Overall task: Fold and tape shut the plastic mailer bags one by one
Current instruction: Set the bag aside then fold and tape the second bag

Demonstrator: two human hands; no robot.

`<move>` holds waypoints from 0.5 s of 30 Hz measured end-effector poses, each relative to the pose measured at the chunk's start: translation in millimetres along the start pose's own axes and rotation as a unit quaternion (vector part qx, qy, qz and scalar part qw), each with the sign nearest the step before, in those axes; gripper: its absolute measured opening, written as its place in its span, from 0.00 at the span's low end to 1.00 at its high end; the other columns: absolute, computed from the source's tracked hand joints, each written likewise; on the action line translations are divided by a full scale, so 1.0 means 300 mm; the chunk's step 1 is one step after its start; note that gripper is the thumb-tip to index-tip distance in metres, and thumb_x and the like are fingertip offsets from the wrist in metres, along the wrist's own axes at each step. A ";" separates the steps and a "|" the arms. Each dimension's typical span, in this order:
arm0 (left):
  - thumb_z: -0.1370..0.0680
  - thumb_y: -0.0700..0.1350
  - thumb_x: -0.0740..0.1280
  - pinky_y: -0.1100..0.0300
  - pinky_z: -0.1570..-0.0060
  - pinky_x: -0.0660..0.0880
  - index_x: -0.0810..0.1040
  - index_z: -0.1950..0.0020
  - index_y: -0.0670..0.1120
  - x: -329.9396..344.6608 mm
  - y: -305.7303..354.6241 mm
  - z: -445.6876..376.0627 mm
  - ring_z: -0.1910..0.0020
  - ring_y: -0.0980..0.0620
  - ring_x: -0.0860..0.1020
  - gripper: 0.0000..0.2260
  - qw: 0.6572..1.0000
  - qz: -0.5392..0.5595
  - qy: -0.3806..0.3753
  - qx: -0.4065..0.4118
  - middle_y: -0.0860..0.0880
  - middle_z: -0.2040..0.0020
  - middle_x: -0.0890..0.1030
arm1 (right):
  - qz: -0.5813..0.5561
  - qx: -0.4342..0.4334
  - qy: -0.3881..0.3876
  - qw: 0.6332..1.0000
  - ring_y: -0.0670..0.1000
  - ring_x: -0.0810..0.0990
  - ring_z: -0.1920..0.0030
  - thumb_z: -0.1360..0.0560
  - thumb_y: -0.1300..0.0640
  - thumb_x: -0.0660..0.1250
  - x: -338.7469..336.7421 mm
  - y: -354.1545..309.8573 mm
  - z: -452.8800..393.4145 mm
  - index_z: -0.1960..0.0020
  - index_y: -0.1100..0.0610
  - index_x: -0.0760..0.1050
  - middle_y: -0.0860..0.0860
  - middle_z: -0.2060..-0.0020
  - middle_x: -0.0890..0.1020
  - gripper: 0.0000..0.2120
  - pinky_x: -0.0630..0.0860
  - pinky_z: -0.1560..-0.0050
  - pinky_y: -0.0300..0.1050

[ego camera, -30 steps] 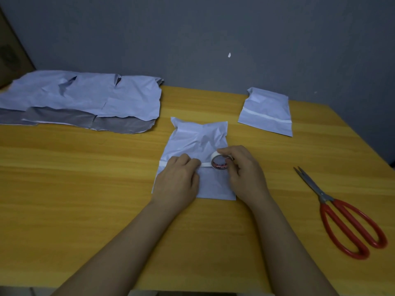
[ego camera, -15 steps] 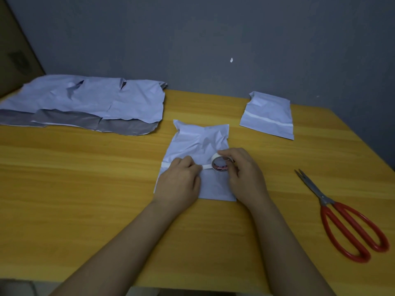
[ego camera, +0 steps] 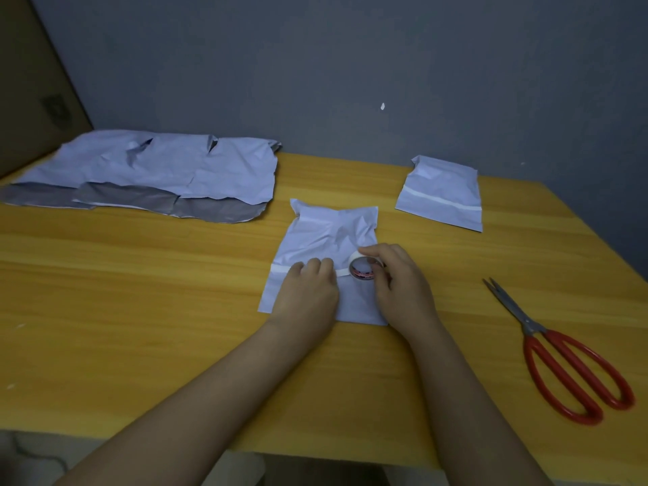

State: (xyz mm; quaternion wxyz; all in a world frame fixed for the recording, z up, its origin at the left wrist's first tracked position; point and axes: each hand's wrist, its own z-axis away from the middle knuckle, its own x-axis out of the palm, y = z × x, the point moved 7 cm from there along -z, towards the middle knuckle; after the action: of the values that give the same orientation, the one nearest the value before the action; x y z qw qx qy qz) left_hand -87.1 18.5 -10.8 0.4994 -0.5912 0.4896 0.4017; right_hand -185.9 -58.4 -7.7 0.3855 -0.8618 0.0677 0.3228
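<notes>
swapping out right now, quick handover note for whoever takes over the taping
Left hand: pressing the tape strip onto the middle bag.
Right hand: holding the tape roll partway across that bag.
Done: one taped bag at the far right.
Left: run the strip to the bag's right edge and cut it; scissors lie to the right. Then do the flat bags piled far left.

Folded white mailer (ego camera: 326, 236) flat at table centre, tape strip (ego camera: 280, 268) across; tape roll (ego camera: 363, 269) upright, seemingly touching it.
</notes>
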 end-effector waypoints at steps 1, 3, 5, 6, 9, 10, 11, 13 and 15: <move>0.34 0.43 0.63 0.60 0.67 0.69 0.80 0.65 0.45 -0.023 0.002 -0.001 0.65 0.49 0.75 0.06 1.000 0.004 -0.002 0.001 0.48 0.63 0.75 | -0.002 -0.002 0.001 1.000 0.43 0.75 0.50 0.22 0.66 0.59 -0.001 -0.002 0.000 0.43 0.53 0.77 0.44 0.49 0.77 0.14 0.73 0.54 0.38; 0.30 0.39 0.55 0.58 0.67 0.66 0.79 0.60 0.42 -0.037 -0.001 0.000 0.58 0.47 0.74 0.12 0.999 0.032 -0.006 -0.005 0.45 0.57 0.74 | -0.002 -0.004 0.003 1.000 0.44 0.76 0.50 0.22 0.67 0.60 -0.002 -0.002 0.000 0.43 0.53 0.77 0.45 0.48 0.77 0.14 0.73 0.54 0.38; 0.24 0.37 0.55 0.56 0.62 0.65 0.74 0.44 0.40 0.000 -0.034 0.000 0.46 0.45 0.70 0.12 0.994 0.081 -0.035 -0.058 0.45 0.44 0.70 | 0.002 -0.001 0.004 1.000 0.44 0.76 0.50 0.22 0.66 0.60 0.000 0.001 -0.002 0.43 0.53 0.77 0.45 0.48 0.78 0.14 0.72 0.54 0.39; 0.23 0.38 0.56 0.56 0.59 0.67 0.72 0.39 0.41 0.013 -0.046 0.005 0.42 0.45 0.69 0.14 0.990 0.103 -0.067 -0.074 0.45 0.40 0.69 | 0.003 0.001 0.003 1.000 0.44 0.76 0.50 0.22 0.66 0.60 0.001 0.003 -0.002 0.43 0.53 0.77 0.45 0.48 0.77 0.14 0.72 0.54 0.38; 0.23 0.39 0.57 0.55 0.53 0.72 0.73 0.35 0.45 0.011 -0.066 0.014 0.39 0.47 0.69 0.17 0.983 0.146 -0.060 -0.091 0.47 0.37 0.70 | 0.003 0.003 0.003 1.000 0.43 0.75 0.49 0.21 0.65 0.60 -0.002 0.003 0.000 0.43 0.53 0.77 0.43 0.48 0.76 0.13 0.71 0.54 0.32; 0.23 0.39 0.57 0.55 0.52 0.73 0.73 0.34 0.45 0.006 -0.069 0.015 0.39 0.47 0.70 0.17 0.982 0.157 -0.052 -0.096 0.47 0.36 0.71 | 0.004 0.003 0.004 1.000 0.43 0.75 0.49 0.21 0.65 0.60 -0.003 0.003 0.000 0.43 0.53 0.77 0.44 0.48 0.77 0.13 0.70 0.54 0.30; 0.23 0.39 0.57 0.54 0.52 0.74 0.73 0.34 0.45 0.004 -0.070 0.015 0.39 0.47 0.70 0.17 0.981 0.162 -0.047 -0.099 0.47 0.36 0.71 | 0.004 0.003 0.005 1.000 0.43 0.75 0.49 0.21 0.65 0.60 -0.004 0.002 0.000 0.43 0.53 0.77 0.44 0.47 0.77 0.13 0.70 0.54 0.30; 0.22 0.39 0.57 0.53 0.50 0.74 0.71 0.33 0.45 0.002 -0.071 0.015 0.39 0.47 0.70 0.18 0.981 0.158 -0.047 -0.102 0.47 0.35 0.71 | 0.003 0.001 0.007 1.000 0.43 0.75 0.48 0.21 0.65 0.60 -0.004 0.000 0.000 0.43 0.54 0.77 0.46 0.47 0.78 0.13 0.70 0.54 0.31; 0.22 0.40 0.56 0.52 0.49 0.73 0.66 0.28 0.47 0.006 -0.069 0.013 0.37 0.46 0.69 0.21 0.980 0.165 -0.055 -0.102 0.48 0.33 0.70 | 0.003 -0.002 0.007 1.000 0.44 0.75 0.48 0.21 0.65 0.60 -0.004 -0.002 0.001 0.42 0.54 0.77 0.47 0.47 0.78 0.13 0.71 0.53 0.35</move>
State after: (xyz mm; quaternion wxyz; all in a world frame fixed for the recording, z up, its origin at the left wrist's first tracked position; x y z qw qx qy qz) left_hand -66.4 22.5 -9.0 0.3896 -0.5273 0.5089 0.5579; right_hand -186.8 -57.9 -6.6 0.3824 -0.8646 0.0722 0.3177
